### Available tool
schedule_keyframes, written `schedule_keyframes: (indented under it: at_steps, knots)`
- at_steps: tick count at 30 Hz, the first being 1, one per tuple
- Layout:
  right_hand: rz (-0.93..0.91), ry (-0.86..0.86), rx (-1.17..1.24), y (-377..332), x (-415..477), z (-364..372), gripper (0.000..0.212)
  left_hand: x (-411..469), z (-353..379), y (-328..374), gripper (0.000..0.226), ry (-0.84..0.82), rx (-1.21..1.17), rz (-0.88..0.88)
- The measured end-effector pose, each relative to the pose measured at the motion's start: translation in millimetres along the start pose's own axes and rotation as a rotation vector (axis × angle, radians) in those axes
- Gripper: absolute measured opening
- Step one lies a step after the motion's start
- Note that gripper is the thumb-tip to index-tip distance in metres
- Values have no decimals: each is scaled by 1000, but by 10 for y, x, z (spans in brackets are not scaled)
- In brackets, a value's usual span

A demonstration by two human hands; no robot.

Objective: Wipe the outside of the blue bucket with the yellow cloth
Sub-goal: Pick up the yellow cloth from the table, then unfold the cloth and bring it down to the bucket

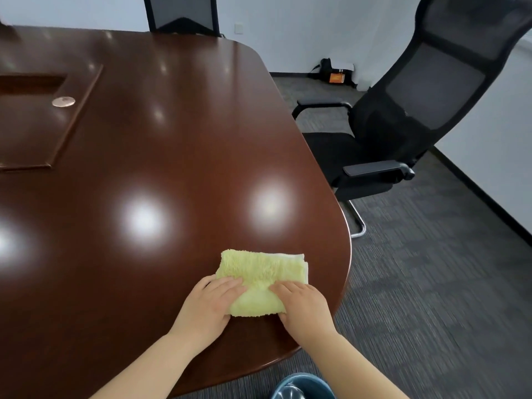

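A folded yellow cloth [263, 279] lies on the dark brown table [161, 156] near its front right corner. My left hand [208, 305] rests on the cloth's near left corner with fingers laid flat across it. My right hand [305, 305] rests on the near right corner, fingers likewise flat on the fabric. The blue bucket [302, 387] stands on the floor below the table's edge; only part of its rim shows at the bottom of the view, between my forearms.
A black mesh office chair [403, 122] stands to the right of the table on grey carpet. Another chair back [181, 14] is at the table's far end. A recessed panel with a round metal cap [63, 101] sits at the table's left.
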State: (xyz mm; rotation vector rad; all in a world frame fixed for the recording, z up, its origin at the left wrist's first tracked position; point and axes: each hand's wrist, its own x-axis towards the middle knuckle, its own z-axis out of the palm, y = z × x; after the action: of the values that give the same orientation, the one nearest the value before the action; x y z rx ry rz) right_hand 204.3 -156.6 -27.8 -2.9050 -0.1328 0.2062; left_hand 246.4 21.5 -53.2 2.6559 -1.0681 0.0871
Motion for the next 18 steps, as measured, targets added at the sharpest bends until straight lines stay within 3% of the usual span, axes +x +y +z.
schedule_keyframes:
  at_steps: [3,7,11,16,18]
  knots:
    - [48,-61,76,58,-94,58,45,29,-52,20,63,-43,-107,-73]
    - [202,-22,262,173,-282,-3,42,52,-31,95,43,-55,-527,-347]
    - [364,-14,558,340,-535,-164,37,196,-95,260,47,17,-818,-358]
    - [422,52,887,465,-932,-381,35,371,-89,554,49,-182,-998,-360]
    - [428,69,917,528,-1149,-434,36,388,-86,750,35,-205,-983,-332]
